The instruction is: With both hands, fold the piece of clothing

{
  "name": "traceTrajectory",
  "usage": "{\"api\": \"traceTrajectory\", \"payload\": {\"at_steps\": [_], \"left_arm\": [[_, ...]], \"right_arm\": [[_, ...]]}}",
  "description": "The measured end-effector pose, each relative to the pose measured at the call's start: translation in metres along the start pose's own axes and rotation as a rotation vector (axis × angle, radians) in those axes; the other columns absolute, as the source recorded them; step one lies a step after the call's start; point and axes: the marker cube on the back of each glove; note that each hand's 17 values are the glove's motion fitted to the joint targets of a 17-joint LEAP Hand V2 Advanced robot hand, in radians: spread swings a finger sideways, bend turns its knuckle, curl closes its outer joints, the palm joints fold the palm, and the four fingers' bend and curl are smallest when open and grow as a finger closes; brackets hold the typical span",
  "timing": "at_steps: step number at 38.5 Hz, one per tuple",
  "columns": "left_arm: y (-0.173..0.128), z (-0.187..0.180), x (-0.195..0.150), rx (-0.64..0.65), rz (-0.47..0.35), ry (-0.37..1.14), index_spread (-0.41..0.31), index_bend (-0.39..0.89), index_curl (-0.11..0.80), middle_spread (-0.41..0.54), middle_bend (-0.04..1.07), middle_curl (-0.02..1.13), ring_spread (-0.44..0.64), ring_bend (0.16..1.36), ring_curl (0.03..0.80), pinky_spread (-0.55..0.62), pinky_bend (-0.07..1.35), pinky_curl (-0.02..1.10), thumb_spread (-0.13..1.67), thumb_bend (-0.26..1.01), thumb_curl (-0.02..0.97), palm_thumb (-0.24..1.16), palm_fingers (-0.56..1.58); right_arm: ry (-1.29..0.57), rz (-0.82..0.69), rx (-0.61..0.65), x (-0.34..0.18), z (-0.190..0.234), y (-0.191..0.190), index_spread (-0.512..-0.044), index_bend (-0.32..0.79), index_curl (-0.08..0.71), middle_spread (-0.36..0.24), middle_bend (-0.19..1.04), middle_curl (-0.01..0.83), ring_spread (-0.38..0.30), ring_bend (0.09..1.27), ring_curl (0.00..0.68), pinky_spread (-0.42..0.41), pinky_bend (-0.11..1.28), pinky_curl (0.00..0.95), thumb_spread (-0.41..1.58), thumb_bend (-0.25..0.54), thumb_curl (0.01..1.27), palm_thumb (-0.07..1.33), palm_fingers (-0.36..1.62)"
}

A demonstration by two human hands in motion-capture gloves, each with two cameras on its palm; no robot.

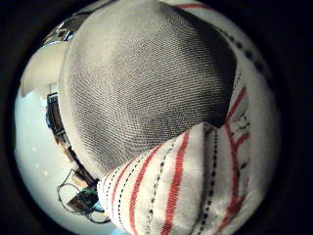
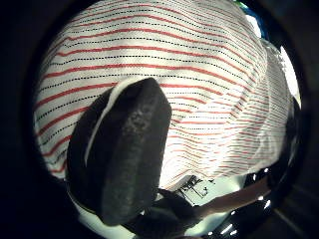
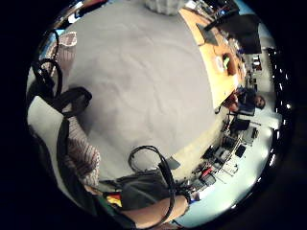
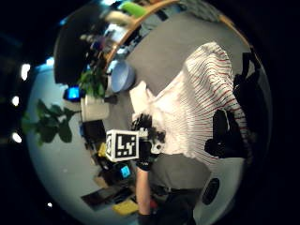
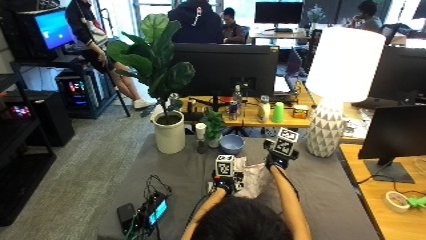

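A white garment with red stripes and black dotted lines (image 5: pixel 253 184) is bunched on the grey table (image 5: pixel 333 190) just in front of me. My left hand (image 5: pixel 223 185) pinches its left edge: a gloved finger (image 1: pixel 146 83) and the thumb (image 2: pixel 124 164) press on the striped cloth (image 2: pixel 199 74). My right hand (image 5: pixel 277 161) is raised a little farther out, at the garment's right side. In the right thumb side view its dark fingers (image 4: pixel 224 133) curl over the cloth (image 4: pixel 197 108), which stretches across to the left hand (image 4: pixel 143 152).
At the table's far edge stand a white pot with a large plant (image 5: pixel 168 132), a small plant (image 5: pixel 212 127), a blue bowl (image 5: pixel 231 144) and a white lamp (image 5: pixel 326 127). A device with cables (image 5: pixel 143 212) lies at the near left. A monitor (image 5: pixel 393 135) stands at the right.
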Motion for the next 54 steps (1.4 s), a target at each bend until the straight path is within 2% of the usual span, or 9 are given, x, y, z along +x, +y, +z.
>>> {"api": "traceTrajectory", "payload": {"at_steps": [3,10,14,19,30,37,42,49,54], "left_arm": [[0.002,-0.009,-0.004,0.011,-0.004,0.027,-0.105,0.17,0.319,0.094,0.17,0.26,0.31,0.48,0.309,0.44,0.31,0.34,1.11,-0.01,0.19,0.03,0.0],[0.019,-0.072,-0.035,0.223,-0.047,0.2,-0.096,0.2,0.334,0.093,0.16,0.25,0.27,0.52,0.304,0.38,0.32,0.34,1.17,0.0,0.197,0.05,0.18],[0.036,-0.121,-0.068,0.416,-0.11,0.244,-0.095,0.22,0.354,0.086,0.16,0.25,0.25,0.51,0.301,0.35,0.3,0.34,1.23,0.01,0.198,0.09,0.22],[0.058,-0.171,-0.114,0.635,-0.195,0.273,-0.099,0.27,0.383,0.073,0.16,0.26,0.21,0.51,0.306,0.31,0.27,0.34,1.36,0.03,0.191,0.12,0.33],[0.079,-0.173,-0.16,0.64,-0.271,0.277,-0.1,0.26,0.406,0.064,0.15,0.27,0.17,0.49,0.31,0.26,0.24,0.34,1.46,0.04,0.186,0.13,0.38],[0.08,-0.166,-0.165,0.612,-0.303,0.262,-0.101,0.25,0.416,0.064,0.14,0.26,0.17,0.48,0.308,0.25,0.23,0.34,1.48,0.03,0.183,0.13,0.39],[0.08,-0.166,-0.152,0.593,-0.247,0.258,-0.101,0.25,0.42,0.063,0.14,0.26,0.16,0.48,0.305,0.25,0.22,0.34,1.48,0.03,0.183,0.13,0.4],[0.079,-0.166,-0.144,0.589,-0.292,0.18,-0.102,0.23,0.425,0.064,0.14,0.25,0.16,0.47,0.303,0.25,0.21,0.34,1.48,0.02,0.183,0.13,0.41],[0.078,-0.165,-0.134,0.565,-0.277,0.149,-0.102,0.23,0.427,0.064,0.14,0.25,0.16,0.47,0.301,0.25,0.21,0.34,1.48,0.01,0.183,0.13,0.41]], "right_arm": [[0.057,-0.052,0.142,-0.03,-0.004,0.0,-0.187,0.17,0.324,-0.134,0.44,0.532,-0.205,0.72,0.494,-0.263,0.77,0.487,0.97,0.082,0.39,1.1,1.33],[0.108,-0.118,0.199,-0.083,-0.012,0.03,-0.188,0.17,0.349,-0.141,0.46,0.539,-0.208,0.73,0.5,-0.259,0.79,0.498,0.93,0.049,0.41,1.11,1.31],[0.11,-0.184,0.17,-0.119,0.005,0.041,-0.19,0.17,0.361,-0.143,0.46,0.54,-0.209,0.74,0.502,-0.258,0.8,0.502,0.92,0.027,0.42,1.11,1.31],[0.139,-0.264,0.064,-0.166,0.039,0.111,-0.191,0.16,0.37,-0.145,0.47,0.544,-0.21,0.74,0.506,-0.257,0.81,0.509,0.88,-0.008,0.44,1.1,1.3],[0.089,-0.34,-0.05,-0.215,0.132,0.129,-0.216,0.0,0.282,-0.111,0.35,0.5,-0.195,0.74,0.488,-0.289,0.86,0.494,0.87,-0.036,0.47,1.04,1.07],[-0.078,-0.356,-0.245,-0.197,0.092,0.14,-0.222,-0.01,0.204,-0.088,0.31,0.48,-0.173,0.73,0.467,-0.29,0.84,0.47,1.05,-0.041,0.43,0.91,1.04],[-0.096,-0.327,-0.103,-0.167,0.035,0.125,-0.215,0.03,0.181,-0.067,0.3,0.473,-0.144,0.67,0.449,-0.251,0.81,0.454,1.14,-0.028,0.41,0.85,1.0],[-0.083,-0.367,0.126,-0.119,-0.008,0.045,-0.208,0.05,0.166,-0.054,0.28,0.461,-0.134,0.63,0.424,-0.214,0.75,0.422,1.22,-0.012,0.4,0.82,1.02],[-0.104,-0.315,0.17,-0.064,-0.045,0.049,-0.207,0.06,0.162,-0.049,0.26,0.456,-0.125,0.61,0.417,-0.201,0.71,0.409,1.25,-0.008,0.39,0.82,1.03]]}}
